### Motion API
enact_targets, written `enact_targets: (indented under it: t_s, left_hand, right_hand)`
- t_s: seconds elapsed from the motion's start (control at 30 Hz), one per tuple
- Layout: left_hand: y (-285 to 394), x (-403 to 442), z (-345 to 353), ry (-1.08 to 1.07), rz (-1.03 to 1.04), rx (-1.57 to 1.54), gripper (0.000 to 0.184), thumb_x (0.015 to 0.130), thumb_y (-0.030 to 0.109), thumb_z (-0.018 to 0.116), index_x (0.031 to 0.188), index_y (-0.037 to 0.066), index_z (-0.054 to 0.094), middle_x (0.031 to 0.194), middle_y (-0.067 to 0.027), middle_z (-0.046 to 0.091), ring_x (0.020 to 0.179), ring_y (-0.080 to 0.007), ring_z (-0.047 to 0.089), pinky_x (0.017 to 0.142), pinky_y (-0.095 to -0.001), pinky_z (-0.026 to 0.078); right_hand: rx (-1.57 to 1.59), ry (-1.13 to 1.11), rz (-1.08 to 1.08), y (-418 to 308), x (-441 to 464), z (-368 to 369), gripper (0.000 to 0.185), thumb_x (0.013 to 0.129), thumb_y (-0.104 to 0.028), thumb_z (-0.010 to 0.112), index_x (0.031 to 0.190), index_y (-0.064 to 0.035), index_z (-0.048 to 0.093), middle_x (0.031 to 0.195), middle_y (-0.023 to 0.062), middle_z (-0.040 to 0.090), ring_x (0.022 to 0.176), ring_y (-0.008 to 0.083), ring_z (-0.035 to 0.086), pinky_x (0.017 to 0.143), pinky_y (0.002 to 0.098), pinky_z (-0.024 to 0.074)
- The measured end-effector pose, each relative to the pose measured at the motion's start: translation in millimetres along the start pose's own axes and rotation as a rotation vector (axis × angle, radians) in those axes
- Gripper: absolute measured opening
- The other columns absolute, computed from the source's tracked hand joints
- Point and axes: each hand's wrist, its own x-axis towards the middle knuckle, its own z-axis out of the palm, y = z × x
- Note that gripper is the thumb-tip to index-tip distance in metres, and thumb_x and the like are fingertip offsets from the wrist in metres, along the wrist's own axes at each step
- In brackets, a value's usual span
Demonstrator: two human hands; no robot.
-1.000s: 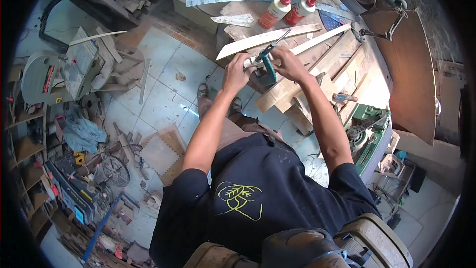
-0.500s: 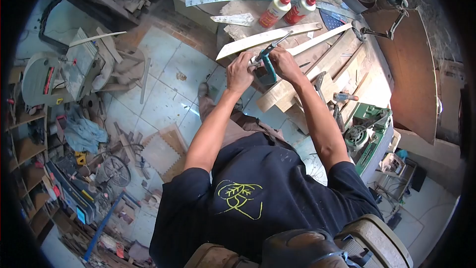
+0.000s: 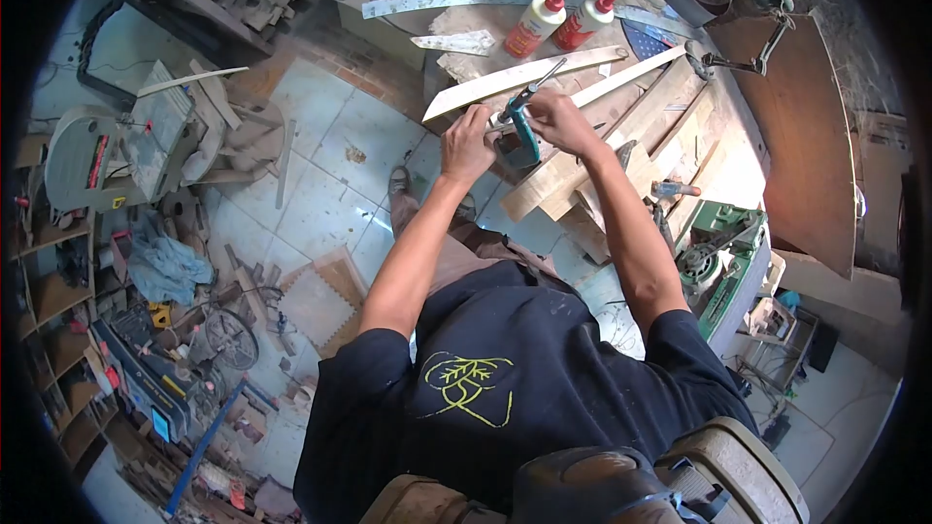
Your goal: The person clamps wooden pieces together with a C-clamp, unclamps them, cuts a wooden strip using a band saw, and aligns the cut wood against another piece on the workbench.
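Note:
A teal C-clamp (image 3: 525,146) is up between my two hands, near the front end of the wooden workpieces. Its screw rod (image 3: 551,71) points away and to the right. On the left, my left hand (image 3: 468,147) is closed on the clamp's pale metal end, fingertips pinched together. From the right, my right hand (image 3: 563,124) is closed at the clamp's teal frame, with its fingers partly hidden behind the knuckles. Just beyond the hands lies a pale tapered wooden strip (image 3: 515,81). Below my right hand, a wooden board (image 3: 540,186) juts toward me.
Two glue bottles (image 3: 535,25) with red caps stand at the back of the bench. A long metal ruler (image 3: 437,0) lies behind them. A green machine (image 3: 723,262) is at right. A bandsaw-like machine (image 3: 87,157) and a wheel (image 3: 231,335) stand on the left floor.
The hands and clamp stay almost in place. My right hand has shifted slightly and its fingers have turned a little at the clamp. The view has moved very slightly.

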Motion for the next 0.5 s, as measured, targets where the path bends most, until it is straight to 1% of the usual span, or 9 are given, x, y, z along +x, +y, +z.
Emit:
enact_targets:
  t_s: [0.03,0.07,0.13,0.2,0.23,0.3,0.37,0.43,0.5]
  left_hand:
    - [0.4,1.8,-4.1,-0.037,-0.021,0.002,0.039,0.073,0.004,0.077,0.107,0.01,0.058,0.109,-0.0078,0.066,0.097,-0.0345,0.067,0.078,-0.0447,0.054]
    - [1.0,5.3,-7.8,-0.072,-0.043,0.002,0.04,0.074,0.006,0.078,0.108,0.01,0.058,0.109,-0.0077,0.066,0.097,-0.0347,0.067,0.078,-0.0449,0.054]
    - [7.9,12.3,-19.2,-0.088,0.014,-0.049,0.042,0.073,0.011,0.081,0.109,0.011,0.058,0.108,-0.0078,0.066,0.097,-0.0352,0.067,0.077,-0.0448,0.054]
    - [7.0,16.1,-19.5,-0.086,0.046,-0.089,0.044,0.072,0.013,0.083,0.108,0.011,0.058,0.108,-0.0079,0.067,0.098,-0.0349,0.067,0.078,-0.044,0.055]
    - [2.6,18.3,-13.4,-0.081,0.052,-0.103,0.044,0.071,0.012,0.084,0.107,0.011,0.059,0.108,-0.008,0.068,0.098,-0.0344,0.068,0.078,-0.0431,0.055]
    - [-1.5,18.9,-5.4,-0.059,0.066,-0.131,0.044,0.07,0.011,0.085,0.105,0.01,0.059,0.108,-0.0078,0.069,0.098,-0.0331,0.069,0.078,-0.0417,0.056]
    - [-2.0,18.8,1.4,-0.019,0.078,-0.161,0.042,0.069,0.01,0.086,0.103,0.011,0.06,0.109,-0.0072,0.069,0.098,-0.0315,0.069,0.077,-0.0404,0.056]
    - [-3.8,16.1,5.0,-0.008,0.061,-0.185,0.04,0.07,0.014,0.085,0.101,0.012,0.06,0.107,-0.0059,0.069,0.094,-0.0305,0.069,0.075,-0.0409,0.055]
    - [-2.6,14.2,5.8,-0.016,0.024,-0.2,0.038,0.071,0.016,0.085,0.1,0.012,0.06,0.105,-0.0051,0.069,0.093,-0.0299,0.069,0.074,-0.0412,0.055]
  right_hand:
    - [0.319,0.043,0.164,-11.3,-4.1,-7.0,0.038,0.08,-0.001,0.066,0.117,-0.0014,0.066,0.102,0.0181,0.07,0.093,0.0295,0.07,0.093,0.0378,0.0522]
    - [0.166,0.147,0.156,-35.5,-8.7,-27.8,0.033,0.08,-0.002,0.064,0.113,0.0034,0.066,0.11,0.0185,0.068,0.097,0.0287,0.069,0.091,0.0384,0.0517]
    - [-0.048,0.396,0.121,-24.2,-19.7,-42.8,0.039,0.079,-0.003,0.06,0.118,0.0005,0.064,0.123,0.0211,0.063,0.106,0.0329,0.065,0.093,0.0397,0.05]
    - [-0.041,0.629,-0.072,-46.8,-24.4,-57.9,0.046,0.079,-0.003,0.059,0.125,-0.003,0.06,0.127,0.0185,0.06,0.111,0.0352,0.062,0.099,0.0405,0.0474]
    - [-0.108,0.61,-0.21,-80.5,-18.6,-69.6,0.048,0.079,-0.007,0.065,0.127,-0.0041,0.056,0.12,0.0164,0.062,0.112,0.0333,0.06,0.101,0.0411,0.0457]
    - [-0.343,0.442,-0.343,-127.3,-6.3,-81.0,0.04,0.081,-0.012,0.071,0.117,-0.0022,0.058,0.109,0.0154,0.062,0.107,0.0326,0.062,0.103,0.0425,0.0457]
    - [-0.498,0.275,-0.437,-130.7,1.8,-81.8,0.034,0.082,-0.018,0.074,0.108,-0.0019,0.058,0.099,0.0141,0.062,0.101,0.0322,0.063,0.104,0.044,0.0457]
    - [-0.561,0.104,-0.488,-110.2,12.2,-76.0,0.031,0.083,-0.024,0.076,0.097,-0.0034,0.058,0.09,0.0125,0.062,0.096,0.0322,0.063,0.106,0.0455,0.0456]
    - [-0.556,0.018,-0.403,-105.8,10.7,-73.3,0.029,0.085,-0.026,0.075,0.091,-0.0035,0.058,0.087,0.0115,0.06,0.096,0.0306,0.063,0.11,0.0472,0.0434]
